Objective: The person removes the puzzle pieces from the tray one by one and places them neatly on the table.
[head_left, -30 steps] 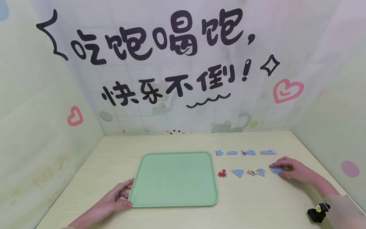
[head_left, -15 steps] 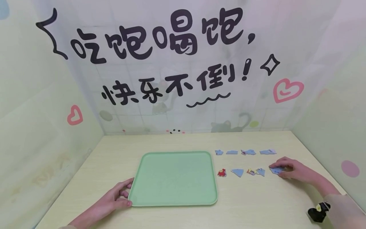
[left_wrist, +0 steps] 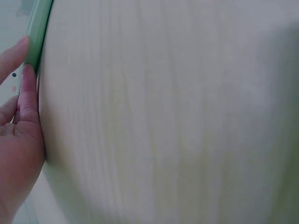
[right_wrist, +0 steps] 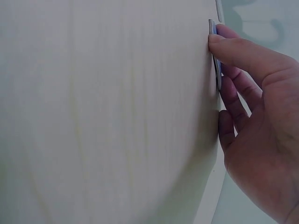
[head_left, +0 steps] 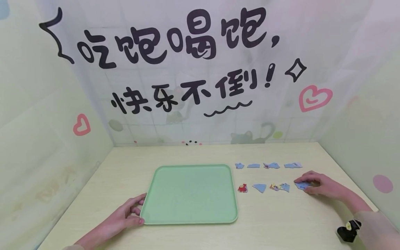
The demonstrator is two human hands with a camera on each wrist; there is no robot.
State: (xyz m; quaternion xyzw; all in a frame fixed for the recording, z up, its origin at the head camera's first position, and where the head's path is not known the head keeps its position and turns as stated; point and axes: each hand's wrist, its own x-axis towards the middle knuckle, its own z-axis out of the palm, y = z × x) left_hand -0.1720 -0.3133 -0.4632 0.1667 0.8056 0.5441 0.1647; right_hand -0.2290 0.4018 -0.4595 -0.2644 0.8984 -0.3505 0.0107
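A green rectangular tray (head_left: 190, 194) lies on the table. At its left side my left hand (head_left: 126, 213) grips the rim, thumb near the front corner. The left wrist view shows the thumb (left_wrist: 16, 53) and a finger at the green rim (left_wrist: 38, 35). My right hand (head_left: 320, 185) pinches a flat light-blue puzzle piece (head_left: 301, 185) at the right end of the front row. In the right wrist view, the thumb rests over this thin piece (right_wrist: 216, 70), close to the tabletop. The fingers partly cover it.
Several puzzle pieces form two rows right of the tray. The front row has a red piece (head_left: 242, 188), a blue triangular piece (head_left: 260, 188) and a multicoloured one (head_left: 280, 187); bluish pieces (head_left: 271, 165) lie behind. Printed walls (head_left: 200, 104) enclose the table (head_left: 175, 238).
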